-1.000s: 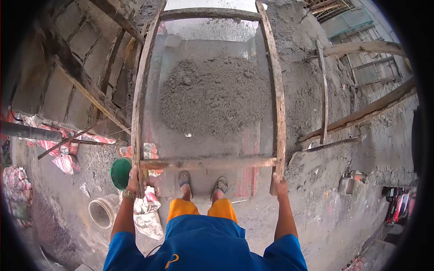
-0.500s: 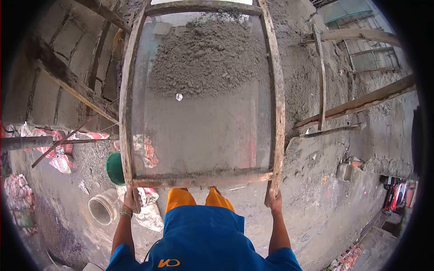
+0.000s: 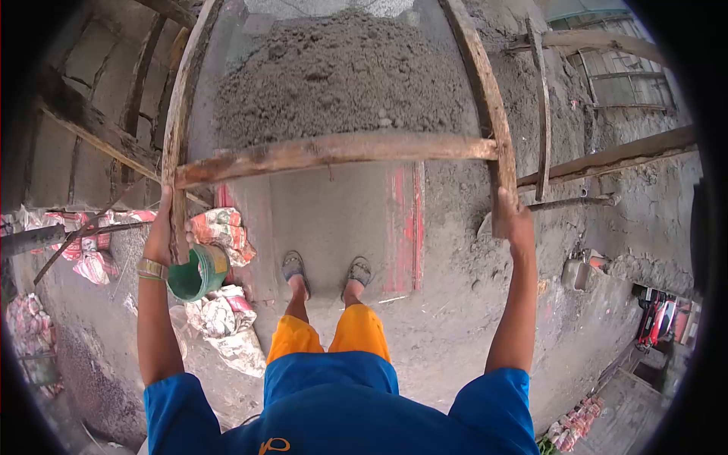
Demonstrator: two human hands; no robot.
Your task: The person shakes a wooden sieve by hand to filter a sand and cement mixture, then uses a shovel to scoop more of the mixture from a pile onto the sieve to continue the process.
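Both my arms stretch forward to a wooden-framed sieve (image 3: pixel 334 154). My left hand (image 3: pixel 161 233) is closed around the end of its left rail, and my right hand (image 3: pixel 515 220) around the end of its right rail. A wide heap of grey, clumpy sand (image 3: pixel 341 80) lies on the screen, with one pale lump (image 3: pixel 384 120) near its lower edge. The crossbar nearest me passes across the view below the heap. The far end of the sieve is cut off by the top of the picture. Beside my left hand stands a green bucket (image 3: pixel 199 274).
My sandaled feet stand at a flat sheet (image 3: pixel 406 227) with red stripes, dusted with fine sand. Printed sacks (image 3: pixel 224 315) lie to the left. Wooden beams (image 3: pixel 106 125) cross at upper left, others (image 3: pixel 607 159) at right. A plastic container (image 3: pixel 578 271) sits on the right.
Both hands have pushed the sieve forward, away from my body. The near crossbar is now farther up, uncovering my feet and the striped sheet, and the sand sits nearer the crossbar.
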